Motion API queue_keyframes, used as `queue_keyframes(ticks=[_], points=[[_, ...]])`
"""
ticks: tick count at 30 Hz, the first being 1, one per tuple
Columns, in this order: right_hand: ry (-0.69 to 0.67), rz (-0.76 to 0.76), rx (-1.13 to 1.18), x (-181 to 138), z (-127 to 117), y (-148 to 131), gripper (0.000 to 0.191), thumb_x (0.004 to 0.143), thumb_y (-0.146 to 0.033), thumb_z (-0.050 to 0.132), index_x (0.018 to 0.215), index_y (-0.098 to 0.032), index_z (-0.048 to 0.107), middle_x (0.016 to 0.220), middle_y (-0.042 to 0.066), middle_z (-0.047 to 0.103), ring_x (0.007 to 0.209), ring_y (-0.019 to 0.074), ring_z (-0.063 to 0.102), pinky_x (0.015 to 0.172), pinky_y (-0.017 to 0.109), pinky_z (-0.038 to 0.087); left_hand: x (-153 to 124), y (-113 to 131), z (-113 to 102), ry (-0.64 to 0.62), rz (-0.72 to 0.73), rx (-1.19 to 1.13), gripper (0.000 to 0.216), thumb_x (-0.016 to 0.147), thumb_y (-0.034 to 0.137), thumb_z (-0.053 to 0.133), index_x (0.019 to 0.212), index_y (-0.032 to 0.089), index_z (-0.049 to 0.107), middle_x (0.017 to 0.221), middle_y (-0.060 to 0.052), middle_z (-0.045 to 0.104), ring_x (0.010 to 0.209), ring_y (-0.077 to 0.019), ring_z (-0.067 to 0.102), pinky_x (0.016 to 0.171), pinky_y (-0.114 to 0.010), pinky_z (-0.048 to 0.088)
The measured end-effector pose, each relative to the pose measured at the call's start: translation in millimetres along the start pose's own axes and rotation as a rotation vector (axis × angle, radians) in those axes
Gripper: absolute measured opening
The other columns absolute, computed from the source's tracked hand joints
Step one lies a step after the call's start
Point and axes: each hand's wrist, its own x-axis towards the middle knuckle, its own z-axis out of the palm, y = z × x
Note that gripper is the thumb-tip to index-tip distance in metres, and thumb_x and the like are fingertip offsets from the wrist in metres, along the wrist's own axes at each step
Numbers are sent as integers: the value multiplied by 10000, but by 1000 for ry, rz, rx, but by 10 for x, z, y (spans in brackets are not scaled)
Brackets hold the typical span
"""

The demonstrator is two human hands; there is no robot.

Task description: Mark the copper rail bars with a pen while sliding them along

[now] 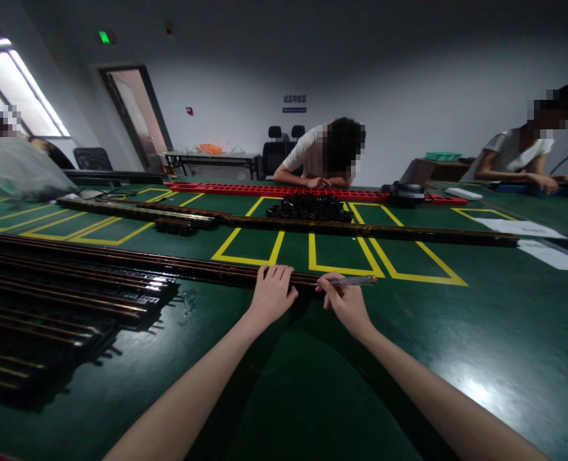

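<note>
A long black rail (207,271) with copper-coloured strips lies across the green table (432,358) in front of me. My left hand (273,293) rests over the rail near its right end, fingers draped across it and thumb on the near side, steadying it. Just to the right, my right hand (344,301) pinches a slim pen-like tool (355,281) with a clear barrel and a brownish end. The tool lies nearly level, its front end hidden by my fingers at the rail's end. Whether it is a pen or a screwdriver I cannot tell.
Several similar rails (67,307) are stacked at left. Farther back lie another long rail (384,232), a heap of small black parts (307,208), a red slotted strip (245,189) and paper sheets (555,256). A co-worker (307,153) leans over the far edge; others sit left and right.
</note>
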Motion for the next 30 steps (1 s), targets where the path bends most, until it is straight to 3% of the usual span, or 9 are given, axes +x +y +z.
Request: queue_keyframes(ticks=[30], points=[[2,2,16,1,-1,23,378,850,-540,509,778,-179,591,691,45,658,436,121,558,386,245,468,-13,3,-39,22,42,30,414,800,31,386,1133,189,572,1165,-56,632,1131,-224,518,1058,-471,291]])
